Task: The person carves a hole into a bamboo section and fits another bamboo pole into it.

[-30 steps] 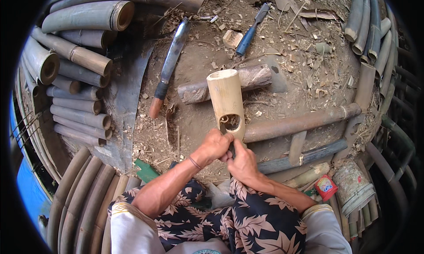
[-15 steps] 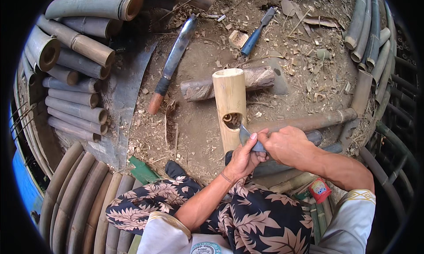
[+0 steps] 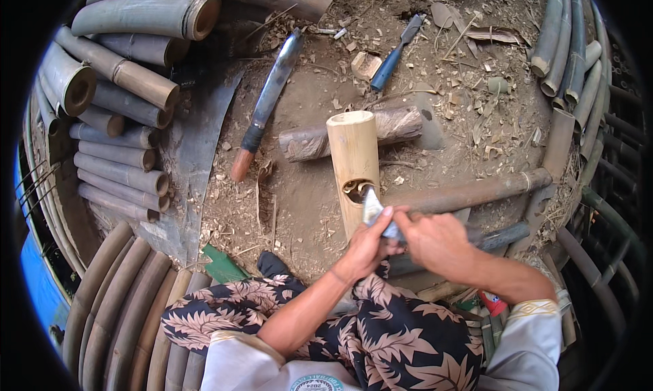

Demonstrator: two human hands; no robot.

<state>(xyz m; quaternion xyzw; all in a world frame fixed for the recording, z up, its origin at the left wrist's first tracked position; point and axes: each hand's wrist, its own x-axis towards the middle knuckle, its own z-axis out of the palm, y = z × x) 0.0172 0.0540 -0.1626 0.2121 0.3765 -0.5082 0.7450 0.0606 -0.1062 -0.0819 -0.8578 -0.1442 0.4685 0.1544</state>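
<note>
Fingers (image 3: 385, 216) of the left hand (image 3: 366, 247) and right hand (image 3: 441, 240) grip a motion-blurred bladed tool (image 3: 372, 205), its tip at the opening in the pale bamboo tube (image 3: 354, 153), frame centre. Long knife (image 3: 275, 81) lies upper left of centre.

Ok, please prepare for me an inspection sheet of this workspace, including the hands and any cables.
Surface: bare brown earth.
Job's things: pale peeled bamboo tube with a hole in its side, crossing over a rough brown log; hand tool with a shiny metal blade, near the hole.
Clutter: pale wood chips, long knife with brown wooden handle and blue-handled metal chisel, on the ground.
Hands: left hand and right hand both closed on the hand tool; right blurred.
Cables: nothing seen.
Surroundings: cut grey-brown bamboo lengths stacked at left; long bamboo poles at right.
</note>
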